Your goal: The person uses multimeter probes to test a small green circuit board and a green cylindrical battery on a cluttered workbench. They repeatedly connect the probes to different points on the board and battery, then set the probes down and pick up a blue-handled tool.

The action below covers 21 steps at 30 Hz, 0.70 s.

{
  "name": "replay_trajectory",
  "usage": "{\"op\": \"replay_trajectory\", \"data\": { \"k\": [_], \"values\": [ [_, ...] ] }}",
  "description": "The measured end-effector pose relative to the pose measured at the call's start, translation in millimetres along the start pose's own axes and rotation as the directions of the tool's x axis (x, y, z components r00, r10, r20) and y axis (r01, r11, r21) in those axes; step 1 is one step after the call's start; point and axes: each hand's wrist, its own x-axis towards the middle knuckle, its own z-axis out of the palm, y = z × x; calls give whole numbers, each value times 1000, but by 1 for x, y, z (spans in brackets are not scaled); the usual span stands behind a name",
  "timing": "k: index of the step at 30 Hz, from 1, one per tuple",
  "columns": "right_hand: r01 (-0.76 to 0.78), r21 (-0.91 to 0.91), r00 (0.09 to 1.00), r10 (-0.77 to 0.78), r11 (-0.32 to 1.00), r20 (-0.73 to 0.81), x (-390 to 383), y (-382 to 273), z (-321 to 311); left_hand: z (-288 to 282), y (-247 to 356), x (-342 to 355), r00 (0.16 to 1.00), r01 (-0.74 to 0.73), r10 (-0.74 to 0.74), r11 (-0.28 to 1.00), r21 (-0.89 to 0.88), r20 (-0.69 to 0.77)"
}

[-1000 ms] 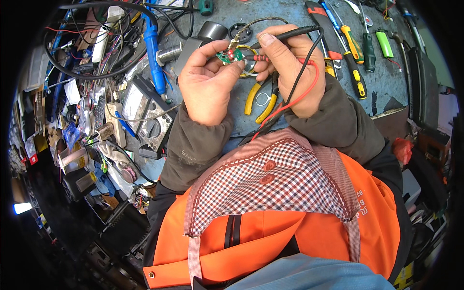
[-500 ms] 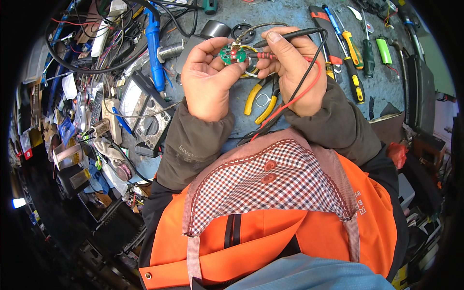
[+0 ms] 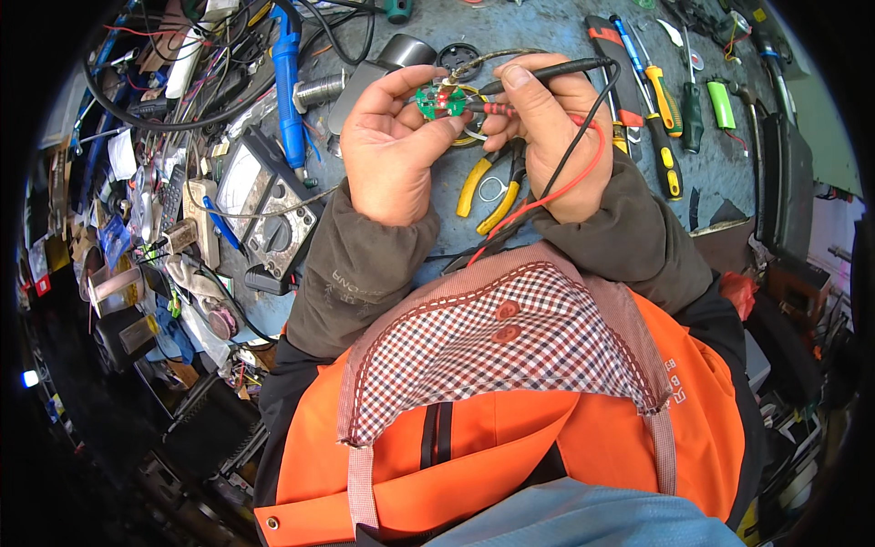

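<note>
My left hand [image 3: 395, 146] pinches a small round green circuit board [image 3: 428, 103] between thumb and fingers. A metal connector on a cable [image 3: 497, 56] meets the top of the board. In my right hand [image 3: 553, 128] are two test probes, a black probe [image 3: 547, 72] and a red probe [image 3: 497, 108], held closed in the fingers. The red probe's tip end points at the board; whether it touches cannot be made out. Black and red leads hang from the probes past my right wrist. Yellow-handled pliers [image 3: 471, 187] lie just below, between my hands.
An analog multimeter [image 3: 275, 233] rests left of my forearm. Behind it stand a blue soldering iron [image 3: 288, 91] and a solder spool [image 3: 319, 93]. Screwdrivers [image 3: 668, 164] and a green battery cell [image 3: 720, 106] lie at right. Tangled wires and small parts crowd the far left.
The view has shifted slightly. Both hands keep their grips, and the board appears tilted a little differently, with the red probe still beside it.
</note>
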Motion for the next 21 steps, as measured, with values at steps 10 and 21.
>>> {"op": "replay_trajectory", "data": {
  "k": [10, 21],
  "values": [
    [-7, 10, 1000, 7, 1000, 7, 0, -1, 1, -1, -1, 0, 1000, -9, 9, 1000, 8, 16],
    [-7, 20, 1000, 7, 1000, 7, 0, 0, -1, 1, 0, 0, 1000, -2, 2, 1000, -16, 17]
  ]
}}
